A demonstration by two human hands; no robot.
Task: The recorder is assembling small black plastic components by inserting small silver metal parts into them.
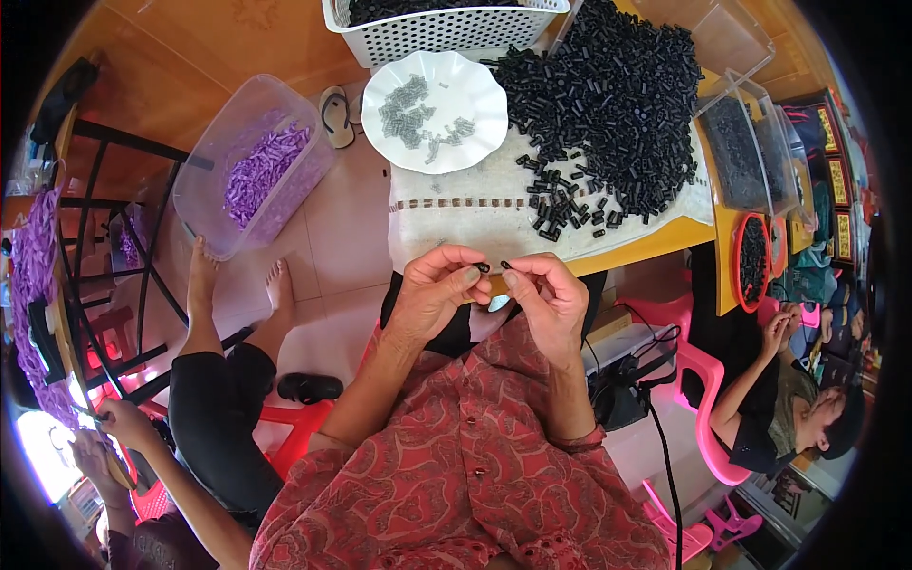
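Observation:
Close together at the table's front edge, both my hands are pinched. Between the thumb and fingertips of my left hand (439, 290) is a small black plastic piece (484, 268). A short gap away, my right hand (543, 296) grips another tiny dark piece (504, 265), mostly covered by the fingertips. Beyond them a white cloth (456, 228) covers the table. On it, to the right, lies a big heap of short black tubular pieces (617, 104), thinning out toward me. At the far left of the cloth, a white scalloped plate (475, 81) carries small clear pieces (407, 112).
Behind the plate stands a white perforated basket (437, 40) of black pieces. Clear bins (736, 152) and a red-rimmed tray (750, 261) line the right side. A clear tub (199, 180) of purple pieces sits on the floor at left. People sit on both sides.

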